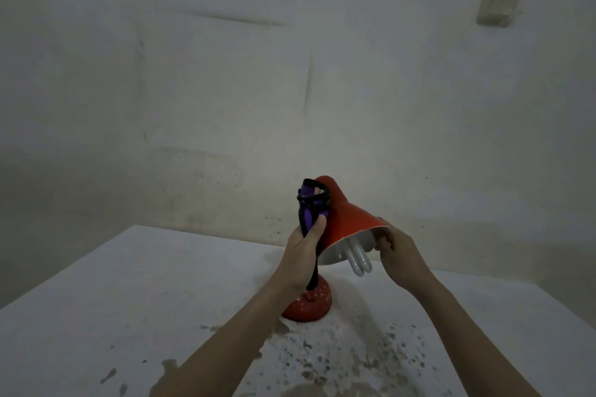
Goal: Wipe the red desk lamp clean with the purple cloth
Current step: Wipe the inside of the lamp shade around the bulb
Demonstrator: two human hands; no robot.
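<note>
- The red desk lamp stands at the middle of the white table, in front of the far wall. Its round base rests on the surface and its shade is tilted so the open mouth faces near and to the right.
- The left hand is clenched around the purple cloth, which is bunched with its dark edging and pressed against the left side of the lamp, up by the neck and the narrow end of the shade.
- The right hand pinches the right rim of the shade, fingertips curled just inside it.
- Tipping risk: the base looks small against the tilted shade. A hard push from the cloth at neck height could rock or slide the lamp on the table, especially if the right hand lets go.
- Bulb risk: the white tube bulb sticks out past the rim, just beside the right hand. A slip of those fingers or a stray sweep of cloth could knock it.
- Snag risk: the cloth's loose dark edging might catch on the neck.
- Coverage risk: wadded like this, the cloth probably touches only a narrow strip, so the speckled base may stay dirty.
</note>
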